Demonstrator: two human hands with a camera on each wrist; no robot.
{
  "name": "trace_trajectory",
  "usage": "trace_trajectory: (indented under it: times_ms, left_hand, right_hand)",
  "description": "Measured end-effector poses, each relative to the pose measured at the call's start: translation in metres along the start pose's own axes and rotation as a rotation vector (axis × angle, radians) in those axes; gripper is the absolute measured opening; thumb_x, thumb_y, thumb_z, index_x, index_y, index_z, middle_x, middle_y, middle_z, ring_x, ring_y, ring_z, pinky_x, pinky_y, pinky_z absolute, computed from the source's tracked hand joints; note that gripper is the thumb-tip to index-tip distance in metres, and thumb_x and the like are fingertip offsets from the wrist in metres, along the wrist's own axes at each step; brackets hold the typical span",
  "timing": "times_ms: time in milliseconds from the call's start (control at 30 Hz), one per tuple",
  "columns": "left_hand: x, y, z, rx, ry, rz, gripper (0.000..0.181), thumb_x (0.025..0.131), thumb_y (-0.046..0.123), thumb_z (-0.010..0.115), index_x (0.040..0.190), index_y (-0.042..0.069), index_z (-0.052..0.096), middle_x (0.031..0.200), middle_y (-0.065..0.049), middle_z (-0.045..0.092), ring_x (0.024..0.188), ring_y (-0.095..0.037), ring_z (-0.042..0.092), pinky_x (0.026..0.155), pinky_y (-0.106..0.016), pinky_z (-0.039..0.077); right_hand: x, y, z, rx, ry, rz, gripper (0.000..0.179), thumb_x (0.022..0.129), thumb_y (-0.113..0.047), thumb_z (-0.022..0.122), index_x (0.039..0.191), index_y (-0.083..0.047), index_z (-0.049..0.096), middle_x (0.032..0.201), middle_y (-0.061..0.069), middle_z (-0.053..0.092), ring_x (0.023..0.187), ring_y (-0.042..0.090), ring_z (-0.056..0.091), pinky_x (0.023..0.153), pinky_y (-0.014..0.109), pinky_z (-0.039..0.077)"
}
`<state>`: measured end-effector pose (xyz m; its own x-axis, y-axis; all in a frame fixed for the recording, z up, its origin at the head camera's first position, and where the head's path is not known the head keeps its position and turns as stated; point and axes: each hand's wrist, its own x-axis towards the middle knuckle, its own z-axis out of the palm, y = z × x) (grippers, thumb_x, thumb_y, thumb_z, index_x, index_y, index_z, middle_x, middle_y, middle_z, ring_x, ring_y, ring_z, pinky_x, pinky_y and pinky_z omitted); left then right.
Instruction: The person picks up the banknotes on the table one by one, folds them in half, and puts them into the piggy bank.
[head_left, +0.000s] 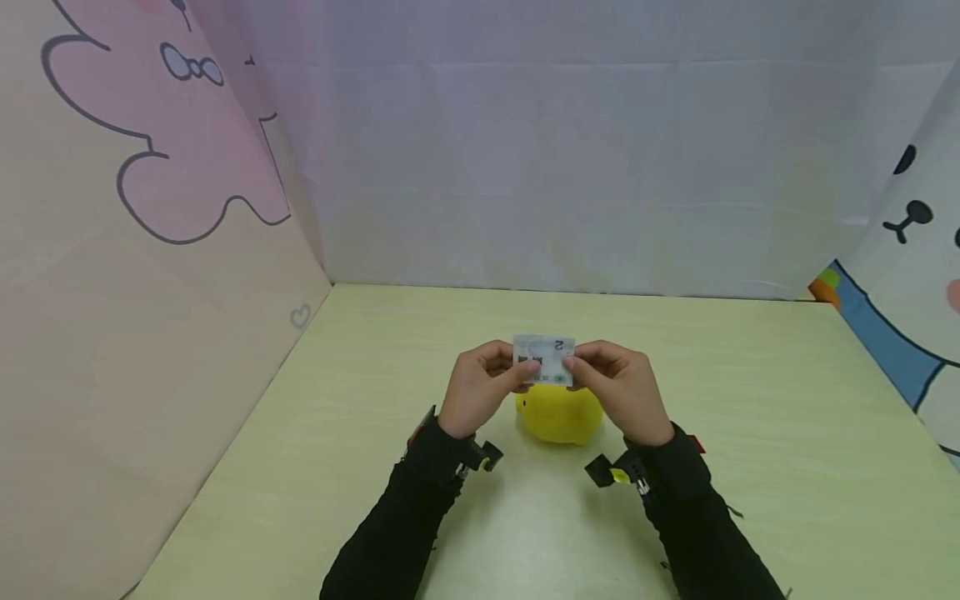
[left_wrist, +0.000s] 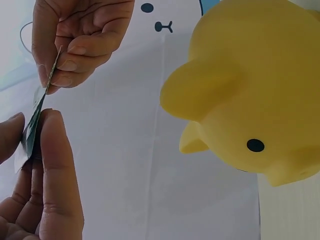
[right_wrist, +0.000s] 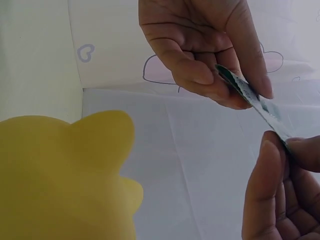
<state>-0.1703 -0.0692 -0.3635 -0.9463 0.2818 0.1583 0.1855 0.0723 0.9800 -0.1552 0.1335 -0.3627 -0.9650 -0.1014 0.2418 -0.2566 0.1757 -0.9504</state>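
Observation:
A small folded banknote (head_left: 543, 359), pale with green print, is held up between both hands. My left hand (head_left: 483, 385) pinches its left end with the thumb laid across the face. The right end is pinched by my right hand (head_left: 619, 387), thumb in front and fingers behind. Seen nearly edge-on in the right wrist view, the folded note (right_wrist: 254, 106) shows its layers slightly parted at one end. Just beyond and below the hands, a yellow pig-shaped figure (head_left: 558, 414) stands on the table; in the left wrist view the figure (left_wrist: 260, 75) shows ears, an eye and a snout.
The pale yellow-green table (head_left: 315, 467) reaches back to a white cloth wall (head_left: 562, 167). Cloth walls with cartoon prints stand on the left (head_left: 187, 167) and right (head_left: 922, 283). Both wrists carry small black camera mounts over dark sleeves (head_left: 405, 508).

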Motion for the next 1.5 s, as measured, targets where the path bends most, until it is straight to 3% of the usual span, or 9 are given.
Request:
trace_trajectory:
  times_ms: [233,467,1000,1500]
  left_hand:
    - [0.0018,0.0010,-0.0016,-0.009,-0.003,0.013,0.021,0.093,0.011,0.066,0.109,-0.003,0.069,0.109,-0.022,0.070,0.086,-0.018,0.071,0.075,-0.029,0.061]
    - [0.0019,0.0019,-0.0014,-0.023,0.013,0.001,0.019,0.093,0.009,0.066,0.106,-0.005,0.068,0.105,-0.024,0.070,0.081,-0.014,0.070,0.072,-0.027,0.060]
    - [0.0026,0.0027,-0.0013,0.013,0.055,-0.003,0.016,0.092,0.009,0.067,0.101,-0.004,0.069,0.098,-0.022,0.071,0.072,-0.012,0.068,0.066,-0.024,0.059]
    - [-0.0009,0.0021,-0.0006,0.073,0.081,0.062,0.017,0.091,0.012,0.069,0.104,0.002,0.070,0.096,-0.016,0.070,0.071,-0.014,0.065,0.068,-0.025,0.059]
  right_hand:
    - [0.0000,-0.0008,-0.0012,-0.006,0.003,0.008,0.019,0.095,-0.009,0.064,0.104,0.007,0.068,0.099,0.023,0.068,0.071,0.014,0.063,0.070,0.021,0.058]
    - [0.0008,-0.0005,-0.0016,0.006,-0.007,-0.007,0.019,0.095,-0.009,0.063,0.102,0.008,0.068,0.095,0.019,0.069,0.069,0.013,0.062,0.069,0.022,0.058]
    - [0.0000,-0.0037,0.0029,0.010,-0.040,0.028,0.021,0.093,-0.011,0.066,0.103,0.008,0.068,0.099,0.025,0.068,0.069,0.012,0.064,0.069,0.022,0.058]
    - [-0.0001,-0.0026,0.0032,0.002,0.014,0.047,0.019,0.093,-0.009,0.066,0.100,0.009,0.068,0.095,0.024,0.067,0.066,0.012,0.062,0.066,0.021,0.057]
